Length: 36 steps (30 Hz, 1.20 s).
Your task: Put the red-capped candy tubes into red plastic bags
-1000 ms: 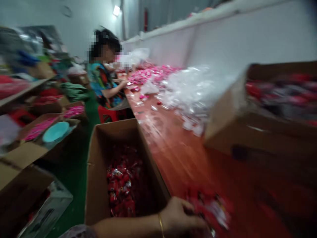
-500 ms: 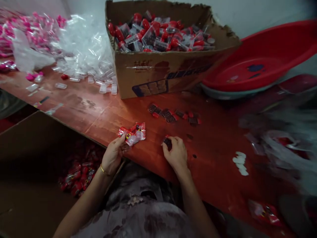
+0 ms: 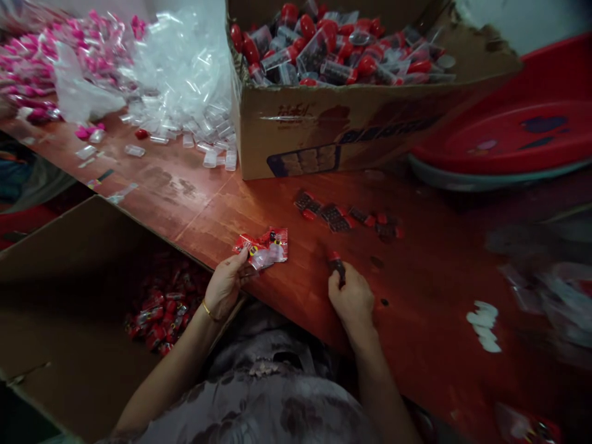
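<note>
My left hand (image 3: 227, 280) pinches small red-and-clear printed plastic packets (image 3: 266, 250) at the table's front edge. How many it holds is hard to make out. To its right, my right hand (image 3: 352, 296) is closed around a small red-capped container (image 3: 337, 266) with dark contents, its red end pointing away from me. Beyond that hand, several similar dark containers with red caps (image 3: 337, 217) lie in a loose row on the table. The two hands are apart, and the packets do not touch the container.
A cardboard box (image 3: 296, 129) full of red-capped clear containers stands at the back. Left of it are clear empty containers (image 3: 213, 157) and pink pieces (image 3: 32, 68). An open carton (image 3: 55, 271) holds red packets below left. Red basins (image 3: 504, 142) and white pieces (image 3: 483, 324) are at right.
The view has shifted, so most things sit further right. My right hand has turned, and the container in it now shows more, red end forward. My left hand keeps hold of the packets.
</note>
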### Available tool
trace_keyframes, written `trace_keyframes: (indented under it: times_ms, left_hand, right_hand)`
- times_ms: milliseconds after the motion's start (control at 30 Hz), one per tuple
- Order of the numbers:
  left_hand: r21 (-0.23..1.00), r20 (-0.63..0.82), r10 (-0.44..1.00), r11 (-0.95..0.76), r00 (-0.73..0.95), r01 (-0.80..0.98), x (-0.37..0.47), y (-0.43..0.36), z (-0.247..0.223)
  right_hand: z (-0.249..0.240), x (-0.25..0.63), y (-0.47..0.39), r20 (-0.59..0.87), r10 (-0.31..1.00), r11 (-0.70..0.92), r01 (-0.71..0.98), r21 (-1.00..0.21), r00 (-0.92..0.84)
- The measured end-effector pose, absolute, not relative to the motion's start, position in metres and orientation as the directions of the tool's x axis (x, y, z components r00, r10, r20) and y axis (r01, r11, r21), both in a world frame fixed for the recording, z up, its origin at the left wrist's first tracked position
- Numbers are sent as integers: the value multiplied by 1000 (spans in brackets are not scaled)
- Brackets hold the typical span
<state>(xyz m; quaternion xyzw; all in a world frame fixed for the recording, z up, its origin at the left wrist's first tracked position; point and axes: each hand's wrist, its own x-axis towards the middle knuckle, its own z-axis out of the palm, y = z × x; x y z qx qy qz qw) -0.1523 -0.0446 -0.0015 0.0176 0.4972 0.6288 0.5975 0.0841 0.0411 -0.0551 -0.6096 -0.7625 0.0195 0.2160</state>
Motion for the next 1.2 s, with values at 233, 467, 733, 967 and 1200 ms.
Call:
trace_keyframes:
  times_ms: [233, 467, 733, 967, 1200]
  left_hand:
    - [730, -507, 807, 214, -304, -650, -140, -47, 3]
    - [780, -480, 838, 272, -259, -564, -130, -51, 4]
    - [849, -387, 889, 240, -246, -470, -123, -53, 4]
    - [786, -399, 884, 193, -243, -588, -109, -52, 4]
    - [736, -461, 806, 113, -372, -668, -94, -55, -4]
  right_hand:
    - [-18, 72, 6, -138, 947, -27, 358, -933, -289]
    - [16, 51, -21, -215, 840, -128, 203, -971, -499]
    - [11, 47, -15, -290, 811, -233, 175, -957, -509]
    - [0, 37, -23, -168, 856, -114, 138, -984, -488]
    - [-17, 26, -26, -78, 916, -32, 121, -992, -392]
